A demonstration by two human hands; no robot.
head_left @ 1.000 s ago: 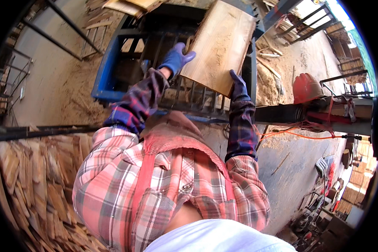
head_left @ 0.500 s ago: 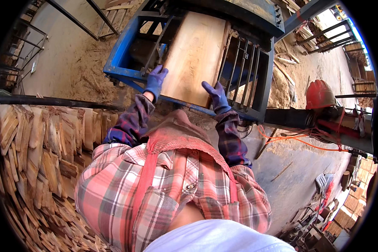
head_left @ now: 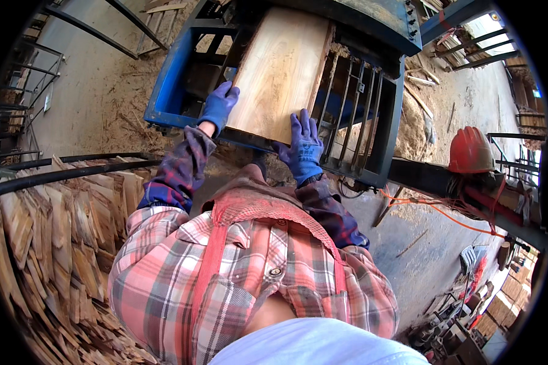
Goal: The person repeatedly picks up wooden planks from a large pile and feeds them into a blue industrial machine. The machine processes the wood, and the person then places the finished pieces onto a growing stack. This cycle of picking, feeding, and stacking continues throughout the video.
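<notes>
Board: pale wood slab, flat on the blue frame, reaching away from both hands.
Left hand: blue glove, fingers curled over the board's left edge, gripping it.
Right hand: blue glove, fingers spread, flat against the board's near right corner.
Bars: right of right hand.
Shingles: stacked, left of left forearm.
Red helmet: far right.
</notes>
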